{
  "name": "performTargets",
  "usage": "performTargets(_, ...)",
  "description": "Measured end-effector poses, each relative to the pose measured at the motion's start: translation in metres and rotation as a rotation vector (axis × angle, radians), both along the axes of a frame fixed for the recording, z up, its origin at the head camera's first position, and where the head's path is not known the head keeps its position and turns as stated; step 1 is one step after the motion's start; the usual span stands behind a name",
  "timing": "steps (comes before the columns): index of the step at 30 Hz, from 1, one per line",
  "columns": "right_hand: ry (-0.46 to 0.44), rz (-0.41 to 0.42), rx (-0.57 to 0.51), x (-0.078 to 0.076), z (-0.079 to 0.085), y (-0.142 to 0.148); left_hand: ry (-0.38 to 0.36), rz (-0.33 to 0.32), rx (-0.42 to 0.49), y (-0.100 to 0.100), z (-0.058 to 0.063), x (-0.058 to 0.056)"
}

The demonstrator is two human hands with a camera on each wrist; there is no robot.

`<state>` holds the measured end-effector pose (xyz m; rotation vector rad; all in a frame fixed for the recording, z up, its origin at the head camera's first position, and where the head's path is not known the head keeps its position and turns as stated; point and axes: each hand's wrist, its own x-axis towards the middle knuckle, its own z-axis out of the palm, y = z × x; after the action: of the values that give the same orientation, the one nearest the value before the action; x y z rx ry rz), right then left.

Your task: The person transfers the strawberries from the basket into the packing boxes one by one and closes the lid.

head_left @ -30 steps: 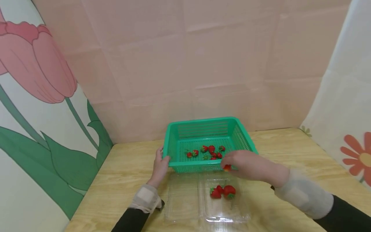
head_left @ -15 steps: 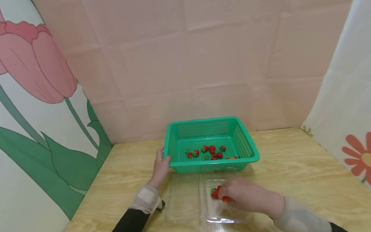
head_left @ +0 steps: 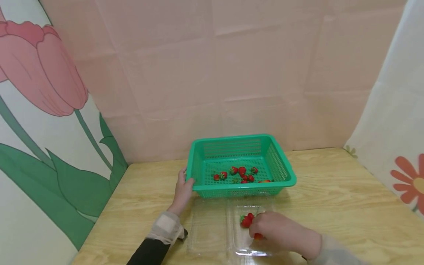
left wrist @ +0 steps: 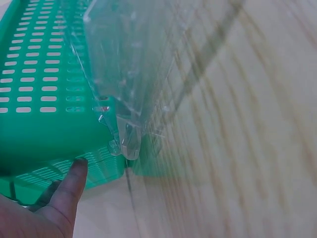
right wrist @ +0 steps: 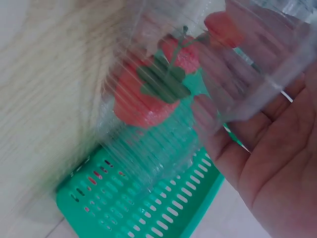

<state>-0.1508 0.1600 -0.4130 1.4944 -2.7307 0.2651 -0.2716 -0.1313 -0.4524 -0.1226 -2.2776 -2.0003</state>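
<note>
My left hand (head_left: 182, 192) grips the left front corner of a green slotted plastic basket (head_left: 245, 187), thumb at the front and fingers round the side. Several small strawberries (head_left: 242, 170) lie on its floor. In front of it sits an opened clear plastic clamshell box (head_left: 240, 241). My right hand (head_left: 276, 229) is over the box's right half, pinching a strawberry (head_left: 258, 236) low in it. Beside those fingers lie more strawberries (head_left: 246, 221), partly hidden by the hand. Through the clear wall, the right wrist view shows a large strawberry (right wrist: 141, 96) with green leaves.
The box's other clear half (head_left: 209, 228) lies flat to the left. All stands on a wood-grain table (head_left: 331, 191). A pink cloth (head_left: 212, 73) hangs behind, with flower-printed sheets (head_left: 49, 129) at the sides.
My right hand has carried the strawberry from the basket's front right edge down into the box's right half, then settled slightly lower. My left hand has stayed on the basket corner.
</note>
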Motion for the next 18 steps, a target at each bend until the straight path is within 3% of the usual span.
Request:
performTargets(8,0.046,-0.006,0.031,0.000,-0.004,-0.002,-0.006,-0.015,0.007,-0.001,0.005,-0.001)
performTargets(14,0.055,-0.021,0.038,-0.004,-0.014,0.000,-0.012,-0.040,-0.012,0.002,0.030,0.016)
performTargets(18,0.018,-0.053,0.066,-0.006,-0.016,0.001,-0.021,-0.029,-0.012,0.003,0.034,0.022)
